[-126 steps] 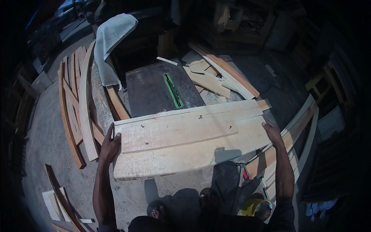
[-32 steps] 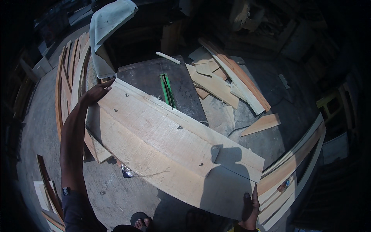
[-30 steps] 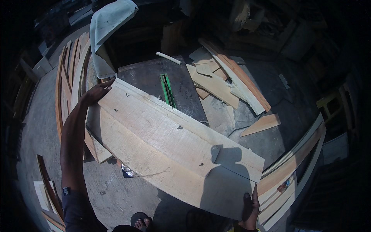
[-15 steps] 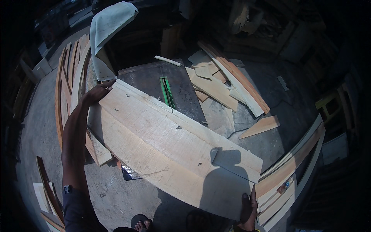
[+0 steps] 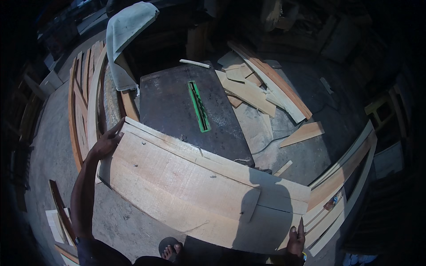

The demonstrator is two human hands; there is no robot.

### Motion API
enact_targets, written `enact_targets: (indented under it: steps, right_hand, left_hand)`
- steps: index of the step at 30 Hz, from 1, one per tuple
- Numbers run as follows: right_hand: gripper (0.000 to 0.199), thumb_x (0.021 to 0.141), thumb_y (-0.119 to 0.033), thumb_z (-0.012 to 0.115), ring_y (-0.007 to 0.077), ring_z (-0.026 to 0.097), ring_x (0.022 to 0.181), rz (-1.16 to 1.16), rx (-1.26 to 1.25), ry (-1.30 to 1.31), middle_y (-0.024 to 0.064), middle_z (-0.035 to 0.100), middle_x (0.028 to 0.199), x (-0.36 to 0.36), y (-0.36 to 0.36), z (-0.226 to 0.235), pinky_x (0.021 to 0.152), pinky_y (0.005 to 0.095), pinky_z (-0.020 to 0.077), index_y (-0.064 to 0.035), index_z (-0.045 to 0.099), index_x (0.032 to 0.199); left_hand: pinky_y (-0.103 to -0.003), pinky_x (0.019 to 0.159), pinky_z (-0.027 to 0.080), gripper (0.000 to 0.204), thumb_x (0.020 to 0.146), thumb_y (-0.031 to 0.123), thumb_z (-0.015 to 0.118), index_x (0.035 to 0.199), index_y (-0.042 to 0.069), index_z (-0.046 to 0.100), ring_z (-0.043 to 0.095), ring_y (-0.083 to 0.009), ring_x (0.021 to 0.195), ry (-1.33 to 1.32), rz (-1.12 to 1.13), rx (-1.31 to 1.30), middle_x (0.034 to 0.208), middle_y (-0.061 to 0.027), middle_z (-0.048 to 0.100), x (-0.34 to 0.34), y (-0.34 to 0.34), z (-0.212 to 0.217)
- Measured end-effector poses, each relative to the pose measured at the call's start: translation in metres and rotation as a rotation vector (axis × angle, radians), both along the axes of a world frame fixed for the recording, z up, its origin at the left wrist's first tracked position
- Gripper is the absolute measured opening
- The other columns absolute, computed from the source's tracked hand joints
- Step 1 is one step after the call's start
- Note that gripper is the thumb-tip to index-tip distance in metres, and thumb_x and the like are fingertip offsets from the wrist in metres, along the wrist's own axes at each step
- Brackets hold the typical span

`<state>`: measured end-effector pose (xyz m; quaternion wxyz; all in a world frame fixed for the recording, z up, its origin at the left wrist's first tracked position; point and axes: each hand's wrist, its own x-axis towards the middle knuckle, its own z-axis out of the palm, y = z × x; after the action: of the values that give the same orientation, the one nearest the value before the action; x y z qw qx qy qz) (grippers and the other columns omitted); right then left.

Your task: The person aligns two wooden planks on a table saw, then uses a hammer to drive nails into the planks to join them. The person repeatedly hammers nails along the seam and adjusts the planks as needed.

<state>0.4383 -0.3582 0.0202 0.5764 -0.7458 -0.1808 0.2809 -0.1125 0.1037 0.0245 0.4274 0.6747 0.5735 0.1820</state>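
A wide, pale wooden board (image 5: pixel 191 219) spans the front of a dark saw table, tilted down to the right. On it lies a shorter board (image 5: pixel 177 166), with several small dark bent nails sticking from its face. My left hand (image 5: pixel 108 144) is closed round the left end of these boards, near the far corner. At the lower right end, my right hand (image 5: pixel 296 240) grips the wide board's edge, thumb and a finger pointing up. My shadow falls across the right part. Beyond the boards, the saw table (image 5: pixel 166 97) shows a green-framed slot (image 5: pixel 198 106).
Offcuts (image 5: pixel 248 95) and long planks (image 5: pixel 270 82) are heaped right of the table. Curved strips (image 5: pixel 80 102) stand at the left, more (image 5: pixel 341 177) at the right. A pale sheet (image 5: pixel 126 35) hangs at the back left. My sandalled foot (image 5: pixel 171 249) shows below.
Both hands have brought the boards nearer to me, baring more of the saw table and its whole green slot. The left end has dropped most; the tilt is shallower.
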Motion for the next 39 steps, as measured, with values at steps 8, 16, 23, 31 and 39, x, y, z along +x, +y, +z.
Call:
enact_targets:
  steps: [8, 16, 23, 31, 39]
  right_hand:
    - [0.065, 0.106, -0.019, 0.059, 0.0173, 0.064, 0.111, 0.017, -0.205, -0.231, 0.0155, 0.065, 0.14, -0.001, -0.023, -0.021, 0.091, 0.0278, 0.0507, -0.0053, 0.037, 0.165]
    - [0.066, 0.106, -0.022, 0.061, 0.0153, 0.063, 0.107, 0.032, -0.003, -0.079, 0.0135, 0.065, 0.14, -0.02, -0.041, -0.049, 0.091, 0.0269, 0.0504, -0.0032, 0.037, 0.164]
    - [0.067, 0.105, -0.019, 0.062, 0.0176, 0.063, 0.114, 0.06, 0.064, 0.002, 0.0147, 0.064, 0.141, -0.023, -0.046, -0.054, 0.099, 0.0295, 0.0495, -0.0026, 0.036, 0.165]
    - [0.072, 0.104, -0.019, 0.063, 0.0235, 0.061, 0.126, 0.045, 0.134, -0.066, 0.0175, 0.06, 0.146, -0.033, -0.054, -0.058, 0.109, 0.0354, 0.0467, 0.0005, 0.031, 0.165]
    - [0.078, 0.101, -0.025, 0.07, 0.034, 0.057, 0.126, 0.122, 0.042, 0.115, 0.0183, 0.057, 0.143, -0.06, -0.077, -0.13, 0.106, 0.0465, 0.0492, -0.0038, 0.029, 0.164]
  left_hand:
    - [-0.035, 0.094, 0.053, 0.063, 0.106, 0.056, 0.058, 0.135, 0.001, 0.066, 0.068, -0.0203, 0.104, -0.265, 0.154, -0.17, 0.121, -0.0128, 0.072, 0.008, 0.037, -0.027]
    - [-0.033, 0.076, 0.056, 0.03, 0.104, 0.039, 0.069, 0.102, 0.009, 0.061, 0.066, -0.0155, 0.078, -0.913, 0.491, 0.022, 0.093, -0.0035, 0.065, -0.041, 0.047, 0.031]
    - [-0.04, 0.097, 0.063, 0.024, 0.112, 0.027, 0.056, 0.109, 0.003, 0.059, 0.075, -0.0308, 0.109, -1.013, 0.59, 1.086, 0.107, -0.018, 0.073, -0.08, -0.1, 0.184]
    - [-0.046, 0.097, 0.061, 0.043, 0.102, 0.022, 0.071, 0.142, 0.008, 0.063, 0.069, -0.0383, 0.124, 0.433, -0.087, 0.978, 0.133, -0.0211, 0.071, 0.119, -0.075, 0.236]
    - [-0.049, 0.112, 0.043, 0.059, 0.108, 0.034, 0.061, 0.153, 0.002, 0.038, 0.048, -0.036, 0.138, -0.166, 0.862, 0.392, 0.15, -0.0249, 0.038, 0.06, -0.226, 0.002]
